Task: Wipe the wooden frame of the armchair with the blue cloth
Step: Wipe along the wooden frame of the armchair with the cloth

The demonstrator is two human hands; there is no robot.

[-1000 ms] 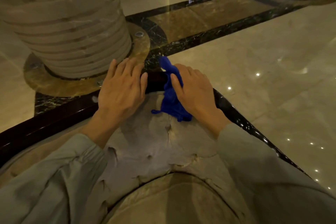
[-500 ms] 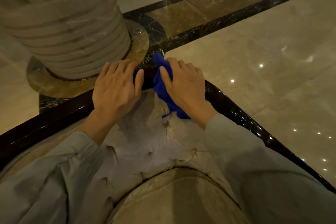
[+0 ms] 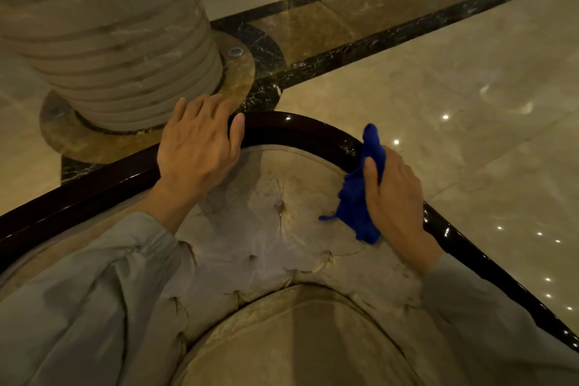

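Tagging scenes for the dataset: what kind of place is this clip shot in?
Likely a hotel lobby or similar grand hall. Cues: a polished marble floor with dark inlaid borders, a large ribbed stone column base, and a tufted armchair with a glossy dark wooden frame being wiped.

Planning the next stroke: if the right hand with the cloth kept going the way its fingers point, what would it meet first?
The right hand points up along the wooden frame, pressing the blue cloth to it. Likely nothing but bare rail first, then the left hand resting on the curve.
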